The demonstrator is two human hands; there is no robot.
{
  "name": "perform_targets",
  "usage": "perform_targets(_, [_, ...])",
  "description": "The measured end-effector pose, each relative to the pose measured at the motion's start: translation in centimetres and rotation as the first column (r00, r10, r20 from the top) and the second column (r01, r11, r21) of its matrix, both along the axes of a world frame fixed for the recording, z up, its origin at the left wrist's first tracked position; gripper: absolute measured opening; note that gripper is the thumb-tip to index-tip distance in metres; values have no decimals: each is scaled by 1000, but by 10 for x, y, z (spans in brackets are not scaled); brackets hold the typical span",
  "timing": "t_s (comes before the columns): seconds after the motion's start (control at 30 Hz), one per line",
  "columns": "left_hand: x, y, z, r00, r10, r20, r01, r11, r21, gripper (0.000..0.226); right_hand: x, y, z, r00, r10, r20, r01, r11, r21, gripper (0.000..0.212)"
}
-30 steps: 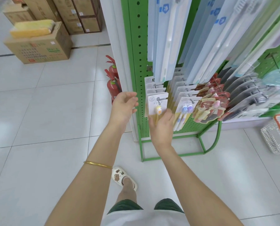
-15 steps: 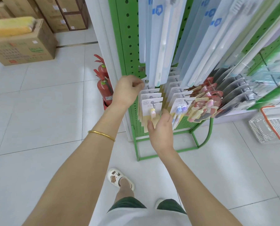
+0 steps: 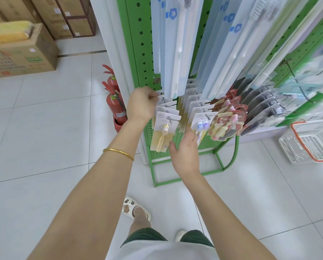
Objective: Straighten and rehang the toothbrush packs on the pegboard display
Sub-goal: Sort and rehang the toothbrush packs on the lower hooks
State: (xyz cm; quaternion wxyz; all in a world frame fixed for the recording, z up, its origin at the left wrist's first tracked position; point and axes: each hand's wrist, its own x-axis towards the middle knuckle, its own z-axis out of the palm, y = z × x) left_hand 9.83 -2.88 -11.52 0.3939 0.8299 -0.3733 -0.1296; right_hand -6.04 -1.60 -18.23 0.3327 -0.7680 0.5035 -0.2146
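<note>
A green pegboard stand point(image 3: 138, 44) carries rows of toothbrush packs on pegs. The front pack of the left row is a white and yellow card with a yellow toothbrush point(image 3: 164, 132), and it hangs slightly tilted. My left hand point(image 3: 141, 104) reaches behind it and pinches the top of a rear white card on the same peg. My right hand point(image 3: 185, 151) is low, between the yellow packs and the purple-brush packs point(image 3: 201, 124), fingers relaxed, thumb beside the yellow pack's bottom corner. Red packs point(image 3: 224, 124) hang further right.
Long pale-blue packs point(image 3: 175, 53) hang above and overlap the small rows. Two red fire extinguishers point(image 3: 115, 106) stand left of the stand. Cardboard boxes point(image 3: 21, 53) sit at the far left. A white basket with an orange rim point(image 3: 310, 143) lies on the floor at right.
My left hand has gone from open in the air to pinching a rear card at the peg. My right hand has slid off the yellow pack's bottom toward the right.
</note>
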Motion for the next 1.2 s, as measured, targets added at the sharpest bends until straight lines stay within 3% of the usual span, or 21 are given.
perform_targets(0.4, [-2, 24, -18, 990, 138, -7, -138, 981, -133, 14, -11, -2, 3, 999, 36, -3, -36, 999, 2, 61])
perform_targets(0.6, [-10, 60, -46, 922, 368, -124, -383, 914, -135, 13, -22, 1, 1, 997, 75, -1, -75, 997, 6, 61])
perform_targets(0.77, [-44, 90, -60, 849, 448, -281, -490, 865, -103, 7, -39, 7, -3, 994, 110, -26, -107, 991, 77, 62])
perform_targets(0.93, [-90, 102, -66, 843, 411, -346, -480, 866, -141, 6, -67, 8, -13, 990, 138, 35, -142, 951, 273, 56])
perform_targets(1.2, [-159, 74, -46, 800, 151, -581, -350, 903, -248, 15, -132, 3, -1, 962, 49, 269, -157, 904, 398, 14])
